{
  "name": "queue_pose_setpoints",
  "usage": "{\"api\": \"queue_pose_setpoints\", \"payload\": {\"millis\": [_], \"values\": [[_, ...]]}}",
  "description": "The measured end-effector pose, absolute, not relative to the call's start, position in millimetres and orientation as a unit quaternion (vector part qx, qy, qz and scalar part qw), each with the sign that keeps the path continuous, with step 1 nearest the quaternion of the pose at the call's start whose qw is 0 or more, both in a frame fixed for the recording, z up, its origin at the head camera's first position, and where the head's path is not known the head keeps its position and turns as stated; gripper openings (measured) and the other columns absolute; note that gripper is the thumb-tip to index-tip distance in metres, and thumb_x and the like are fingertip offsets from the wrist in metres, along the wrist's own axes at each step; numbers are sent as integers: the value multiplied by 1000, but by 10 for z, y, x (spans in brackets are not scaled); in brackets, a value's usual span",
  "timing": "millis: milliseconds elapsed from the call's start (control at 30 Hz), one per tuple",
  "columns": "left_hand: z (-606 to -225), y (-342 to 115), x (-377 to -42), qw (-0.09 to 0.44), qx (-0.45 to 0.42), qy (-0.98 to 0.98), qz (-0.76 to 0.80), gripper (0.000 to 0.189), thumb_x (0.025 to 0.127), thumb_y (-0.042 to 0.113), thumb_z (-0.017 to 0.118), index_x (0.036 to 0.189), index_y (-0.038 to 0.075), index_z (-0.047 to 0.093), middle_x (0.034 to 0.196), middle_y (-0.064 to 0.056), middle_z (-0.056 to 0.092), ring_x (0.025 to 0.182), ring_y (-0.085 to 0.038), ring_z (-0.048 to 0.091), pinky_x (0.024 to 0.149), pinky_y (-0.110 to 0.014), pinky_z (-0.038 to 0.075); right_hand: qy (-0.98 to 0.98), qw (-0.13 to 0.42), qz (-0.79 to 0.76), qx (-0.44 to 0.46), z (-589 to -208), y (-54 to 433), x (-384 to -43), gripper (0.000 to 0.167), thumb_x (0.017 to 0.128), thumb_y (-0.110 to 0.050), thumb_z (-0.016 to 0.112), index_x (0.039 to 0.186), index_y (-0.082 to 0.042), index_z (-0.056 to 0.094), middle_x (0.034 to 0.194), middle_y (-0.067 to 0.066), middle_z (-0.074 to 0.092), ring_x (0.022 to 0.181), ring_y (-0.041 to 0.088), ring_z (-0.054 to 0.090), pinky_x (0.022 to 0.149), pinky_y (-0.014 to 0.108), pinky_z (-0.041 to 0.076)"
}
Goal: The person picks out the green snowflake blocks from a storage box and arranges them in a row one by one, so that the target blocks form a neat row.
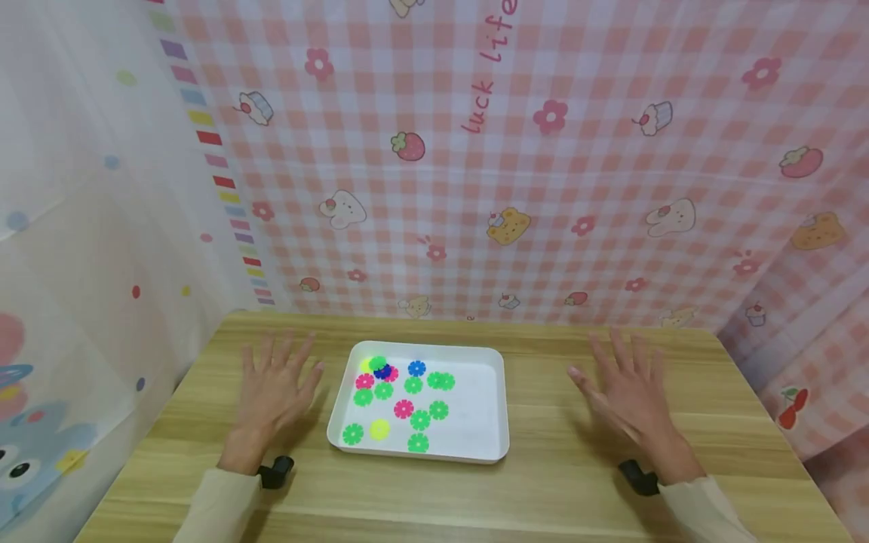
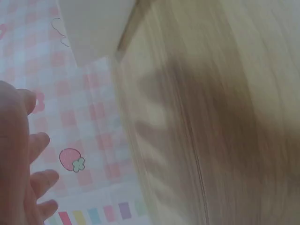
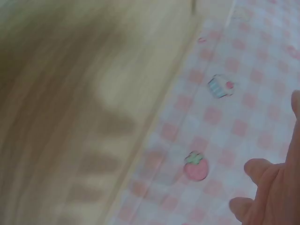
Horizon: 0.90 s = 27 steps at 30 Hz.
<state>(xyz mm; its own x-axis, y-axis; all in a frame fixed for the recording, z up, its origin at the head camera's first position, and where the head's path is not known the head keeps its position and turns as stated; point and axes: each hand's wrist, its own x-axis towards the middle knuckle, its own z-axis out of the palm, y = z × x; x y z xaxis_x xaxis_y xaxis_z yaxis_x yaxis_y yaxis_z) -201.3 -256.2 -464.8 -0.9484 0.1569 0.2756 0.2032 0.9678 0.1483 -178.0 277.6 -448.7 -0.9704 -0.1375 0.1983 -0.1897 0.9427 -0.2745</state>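
A shallow white tray point(image 1: 475, 400) lies on the wooden table, holding several flat, notched plastic discs like snowflake building pieces. Most are green point(image 1: 353, 434); others are pink point(image 1: 403, 409), blue point(image 1: 417, 368) and yellow point(image 1: 379, 430). A few overlap in the tray's far left corner. To the left of the tray is my left hand point(image 1: 274, 388), fingers spread and straight, holding nothing. My right hand point(image 1: 627, 392) is spread the same way, farther off on the tray's right. Both hands cast shadows on the wood in the wrist views.
The wooden table point(image 1: 543, 490) ends at the back against a pink checked curtain point(image 1: 462, 188) with printed strawberries and cupcakes. A pale curtain point(image 1: 88, 188) hangs on the left. Each wrist wears a black camera mount, the left mount point(image 1: 275, 473) and the right mount point(image 1: 639, 478).
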Motion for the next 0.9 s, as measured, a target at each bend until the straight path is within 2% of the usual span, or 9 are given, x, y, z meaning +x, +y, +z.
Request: {"api": "queue_pose_setpoints", "payload": {"millis": [167,333,467,533,600,700,800,900], "values": [[-4653,-2460,-2042,138,-115,-972,-148,56,103,40,44,150,9,41,151,-26,40,141,-50,28,112,-73,14,-969,88,199,114,-4410,2644,-1822,72,101,-52,47,154,-5,31,161,29,14,143,56,13,109,76,8],[-4705,-2369,-2078,152,-158,-944,-248,53,101,25,54,146,-2,45,146,-27,47,136,-49,38,111,-66,26,-953,60,266,133,-4350,2441,-1849,68,101,-44,51,153,-4,32,159,30,18,142,56,16,108,76,15],[-4743,-2303,-2101,101,-161,-923,-335,56,103,24,52,149,-5,38,152,-26,39,141,-45,34,116,-60,25,-932,36,332,140,-4355,2250,-1869,64,101,-41,53,152,-6,36,157,27,26,143,52,22,108,73,23],[-4760,-2268,-2105,69,-154,-913,-372,59,104,27,51,151,-3,33,156,-24,34,144,-44,29,117,-60,23,-920,25,363,143,-4355,2154,-1874,62,101,-39,55,150,-6,39,154,26,34,139,48,33,106,69,32],[-4789,-2235,-2110,42,-143,-905,-399,62,104,31,50,154,0,30,158,-22,31,145,-43,28,117,-60,22,-911,12,388,142,-4356,2056,-1872,58,101,-38,56,147,-6,44,148,23,43,129,45,46,101,63,42],[-4837,-2180,-2106,3,-119,-892,-437,65,104,35,50,157,6,25,160,-20,28,145,-42,30,116,-60,24,-894,-15,426,136,-4355,1895,-1860,54,100,-36,59,143,-6,49,142,20,51,115,35,58,94,52,51],[-4897,-2138,-2102,-32,-98,-869,-485,66,104,32,51,158,9,22,159,-20,30,144,-41,33,116,-56,26,-882,-44,452,127,-4368,1709,-1846,48,99,-34,61,139,-8,55,137,15,56,108,25,60,93,44,52],[-4945,-2099,-2091,-59,-91,-844,-526,67,104,28,52,159,11,19,161,-20,26,147,-37,28,118,-52,24,-874,-63,464,130,-4412,1529,-1841,42,98,-32,63,134,-10,60,130,12,61,103,19,60,92,39,52]]}}
